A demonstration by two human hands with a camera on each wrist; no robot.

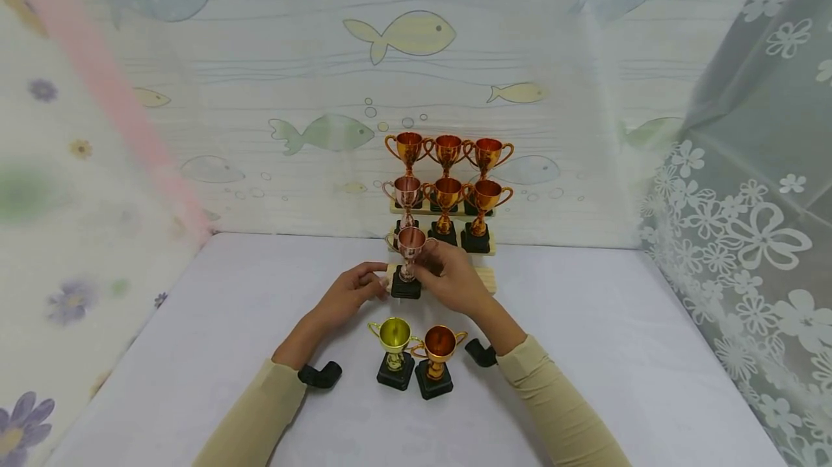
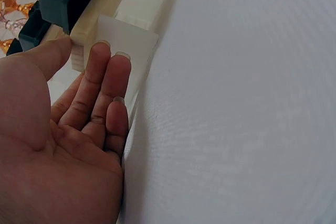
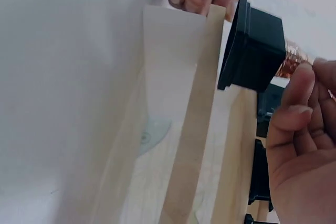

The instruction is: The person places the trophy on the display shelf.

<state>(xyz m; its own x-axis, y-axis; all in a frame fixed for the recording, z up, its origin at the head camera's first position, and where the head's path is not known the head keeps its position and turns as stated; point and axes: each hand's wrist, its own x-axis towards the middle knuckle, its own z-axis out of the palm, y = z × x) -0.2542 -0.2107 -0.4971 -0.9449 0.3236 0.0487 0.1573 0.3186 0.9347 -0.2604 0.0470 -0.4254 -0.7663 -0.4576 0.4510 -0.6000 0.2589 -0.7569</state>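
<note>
My right hand (image 1: 451,283) pinches a small rose-coloured trophy cup (image 1: 411,242) near its stem. The cup stands upright over the left end of a wooden tiered stand's front step (image 1: 486,279). In the right wrist view its black base (image 3: 254,48) is tilted close over the plank (image 3: 191,145). My left hand (image 1: 351,297) is at the stand's left end. In the left wrist view its thumb touches the wooden corner (image 2: 84,38), and its loosely extended fingers (image 2: 116,77) lie against the white end panel (image 2: 134,35).
Behind, the upper steps carry a rose trophy (image 1: 406,193) and several copper-orange trophies (image 1: 448,194). Nearer on the white table (image 1: 565,351) stand a yellow-gold trophy (image 1: 394,337) and an orange one (image 1: 440,343), between my forearms. A fish-patterned curtain (image 1: 260,70) hangs right behind the stand.
</note>
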